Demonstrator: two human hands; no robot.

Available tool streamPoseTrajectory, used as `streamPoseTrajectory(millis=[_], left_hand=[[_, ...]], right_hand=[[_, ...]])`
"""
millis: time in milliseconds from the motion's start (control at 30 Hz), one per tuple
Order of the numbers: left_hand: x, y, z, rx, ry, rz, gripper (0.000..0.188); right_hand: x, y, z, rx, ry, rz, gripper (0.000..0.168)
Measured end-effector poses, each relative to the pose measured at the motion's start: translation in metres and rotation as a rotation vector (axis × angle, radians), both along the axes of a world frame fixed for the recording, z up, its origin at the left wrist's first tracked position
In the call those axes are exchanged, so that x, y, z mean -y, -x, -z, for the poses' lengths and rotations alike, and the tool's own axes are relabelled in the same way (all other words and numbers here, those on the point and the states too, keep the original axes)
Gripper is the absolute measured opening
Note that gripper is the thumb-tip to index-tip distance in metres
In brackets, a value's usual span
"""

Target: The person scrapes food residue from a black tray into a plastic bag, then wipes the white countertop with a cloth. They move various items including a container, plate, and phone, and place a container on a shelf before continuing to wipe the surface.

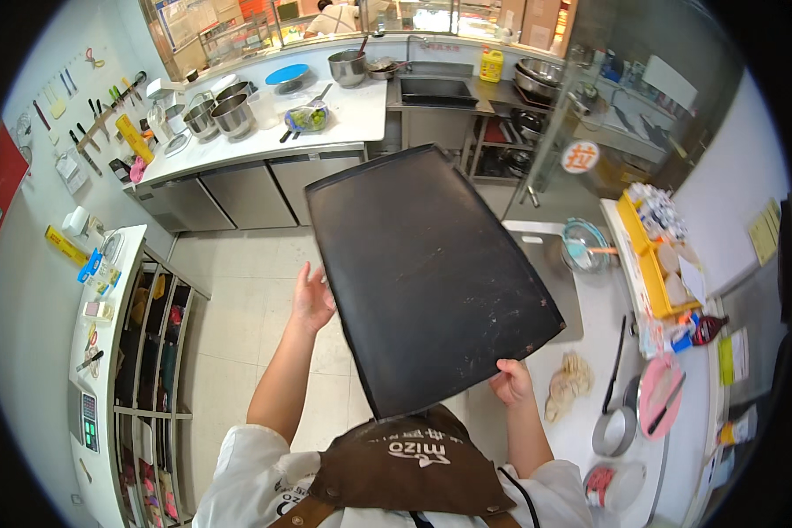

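Observation:
A large dark metal baking tray (429,277) is held up at a slant before my chest, above the tiled floor. My right hand (513,381) grips its near right edge, the thumb on top and the fingers hidden beneath. At the tray's left edge is my left hand (314,298), its fingers spread and partly hidden behind the rim; whether it bears any weight cannot be told. On the counter to the right lie a crumpled cloth (569,386), a long black-handled knife (615,363) and a round metal cake tin (614,432).
A white counter (356,125) with steel bowls (232,115) runs along the back, beside a sink (437,92). At left stands a shelf rack (148,343) with a scale (88,422) on top. A glass bowl (586,247) and yellow bins (663,287) are at right, near a glass door (567,132).

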State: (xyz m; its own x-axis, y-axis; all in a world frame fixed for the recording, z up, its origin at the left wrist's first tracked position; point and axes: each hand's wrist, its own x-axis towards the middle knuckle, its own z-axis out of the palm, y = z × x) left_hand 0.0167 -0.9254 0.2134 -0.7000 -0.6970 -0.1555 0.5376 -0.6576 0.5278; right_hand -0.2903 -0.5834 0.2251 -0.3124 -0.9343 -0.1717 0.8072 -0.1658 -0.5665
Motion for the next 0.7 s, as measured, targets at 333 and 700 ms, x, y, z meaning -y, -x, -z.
streamPoseTrajectory(millis=[333,700], left_hand=[[0.098,0.069,0.033,0.565,-0.174,0.264,0.075],[0.363,0.092,0.124,0.559,-0.218,-0.052,0.058]], right_hand=[[0.298,0.083,0.021,-0.011,-0.041,-0.017,0.037],[0.592,0.077,0.105,0.096,-0.083,-0.136,0.043]])
